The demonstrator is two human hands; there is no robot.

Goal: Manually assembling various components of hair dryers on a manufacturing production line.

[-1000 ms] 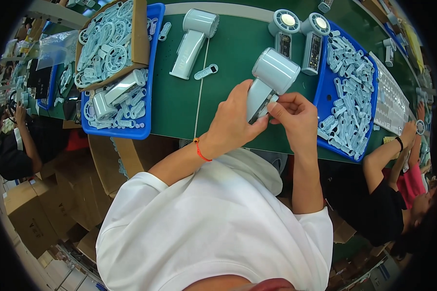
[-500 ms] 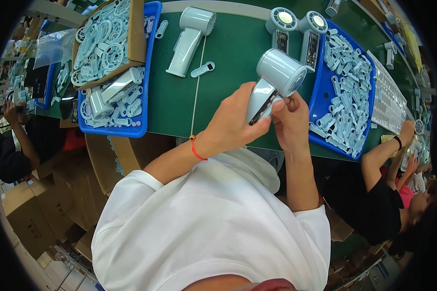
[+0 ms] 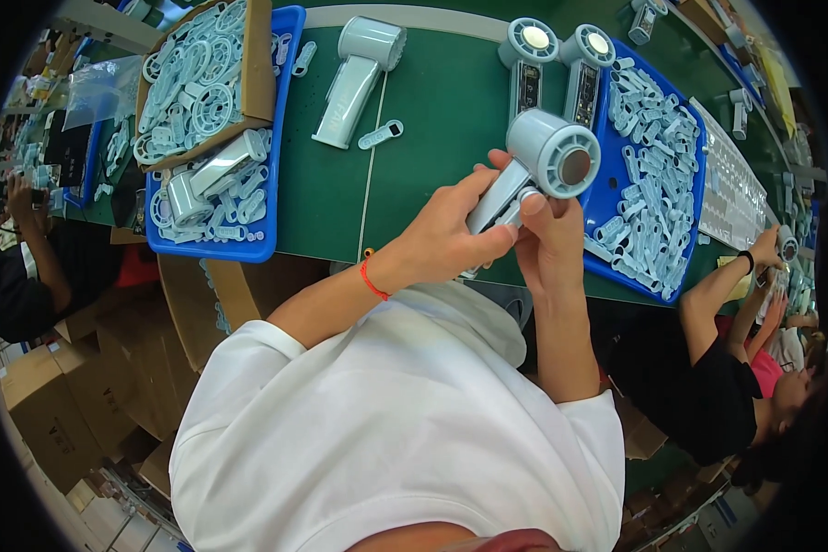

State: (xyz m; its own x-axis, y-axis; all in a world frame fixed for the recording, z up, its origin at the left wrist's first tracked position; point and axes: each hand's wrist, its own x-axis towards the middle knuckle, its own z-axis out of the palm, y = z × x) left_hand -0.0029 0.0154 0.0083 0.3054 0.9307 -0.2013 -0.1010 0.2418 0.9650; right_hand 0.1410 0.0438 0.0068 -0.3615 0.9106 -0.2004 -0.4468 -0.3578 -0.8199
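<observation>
my green table (image 3: pixel 446 110), left-hand blue tray (image 3: pixel 248 251), pale fan (image 3: pixel 348 99) lying flat, small pale cover (image 3: pixel 377 135), two open-handled fans (image 3: pixel 526 85), right-hand blue tray (image 3: pixel 607 189)

The handheld fan (image 3: pixel 535 147), pale blue-grey and glossy, is held tilted in the air between one and two o'clock from the view's centre. Its drum-shaped head turns a spoked round grille (image 3: pixel 577 166) toward four o'clock, with a dark brownish disc at the middle. The straight handle (image 3: pixel 499 197) slants toward seven or eight o'clock, partly covered. A pale, round-ended strip (image 3: pixel 527 194) shows along its face; whether it sits flush cannot be told.
</observation>
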